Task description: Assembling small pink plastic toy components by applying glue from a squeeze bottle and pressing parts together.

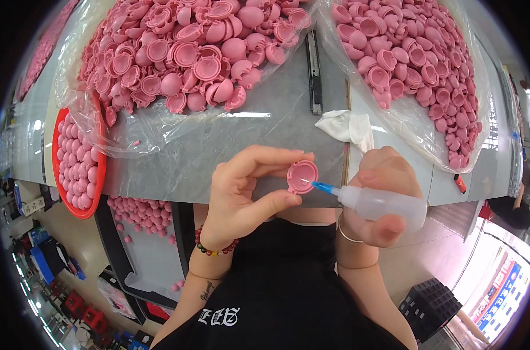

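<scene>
My left hand (241, 189) pinches a small pink half-shell (303, 177) between thumb and fingers, its hollow side facing up. In my right hand (387, 181) is a translucent white squeeze bottle (384, 204), lying nearly sideways. Its blue needle tip (325, 187) points left into the hollow of the half-shell. Whether the needle touches the plastic, I cannot tell. Beyond my hands, a big heap of pink half-shells (206, 67) lies on clear plastic sheeting at the far left. Another heap of smaller pink pieces (416, 64) is on plastic at the far right.
A red basket (101, 169) holding pink balls stands at the table's left edge. Below it, a dark-framed tray (154, 262) holds more balls. A black utility knife (314, 76) and a white cloth (349, 126) lie on the grey tabletop (189, 157). A red marker (460, 184) lies at right.
</scene>
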Tool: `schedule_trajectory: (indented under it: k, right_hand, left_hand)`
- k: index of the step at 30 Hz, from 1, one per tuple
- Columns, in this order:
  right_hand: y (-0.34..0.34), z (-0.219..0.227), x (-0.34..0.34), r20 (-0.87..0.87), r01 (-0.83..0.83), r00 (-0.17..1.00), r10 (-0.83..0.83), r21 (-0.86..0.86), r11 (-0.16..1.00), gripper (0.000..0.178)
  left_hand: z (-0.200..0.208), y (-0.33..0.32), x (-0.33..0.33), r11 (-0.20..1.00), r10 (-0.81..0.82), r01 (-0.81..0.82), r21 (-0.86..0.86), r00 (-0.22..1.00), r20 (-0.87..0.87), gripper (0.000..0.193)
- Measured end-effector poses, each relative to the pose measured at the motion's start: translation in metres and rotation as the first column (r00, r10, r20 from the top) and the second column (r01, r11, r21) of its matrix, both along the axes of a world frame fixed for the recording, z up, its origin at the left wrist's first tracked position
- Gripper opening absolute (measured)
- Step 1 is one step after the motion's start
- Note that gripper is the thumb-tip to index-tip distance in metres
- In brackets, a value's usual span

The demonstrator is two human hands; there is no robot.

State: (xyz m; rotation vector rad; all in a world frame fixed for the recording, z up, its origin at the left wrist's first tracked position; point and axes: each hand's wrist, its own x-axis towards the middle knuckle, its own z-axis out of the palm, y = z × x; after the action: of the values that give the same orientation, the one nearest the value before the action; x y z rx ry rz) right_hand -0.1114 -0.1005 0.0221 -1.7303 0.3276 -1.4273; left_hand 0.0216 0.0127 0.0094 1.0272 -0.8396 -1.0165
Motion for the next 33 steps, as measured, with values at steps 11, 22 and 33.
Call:
schedule_trajectory:
  k: [11,22,33]
  right_hand:
    - [0.0039,0.0005,0.0005,-0.106,0.038,0.993,-0.043,-0.051,0.998,0.052]
    - [0.0000,-0.0016,0.0037,-0.084,0.167,0.981,-0.173,-0.071,0.983,0.055]
    - [0.0033,0.0010,-0.0015,-0.002,-0.025,1.000,0.025,-0.148,0.989,0.046]
  left_hand:
    - [-0.0043,0.0024,-0.0009,0.999,0.025,-0.025,-0.038,0.999,0.023,0.041]
    - [-0.0041,-0.0009,0.0005,0.997,0.048,-0.046,-0.056,0.998,0.039,0.040]
    - [-0.0043,0.0046,-0.0014,0.992,0.108,-0.110,-0.057,0.994,-0.030,0.042]
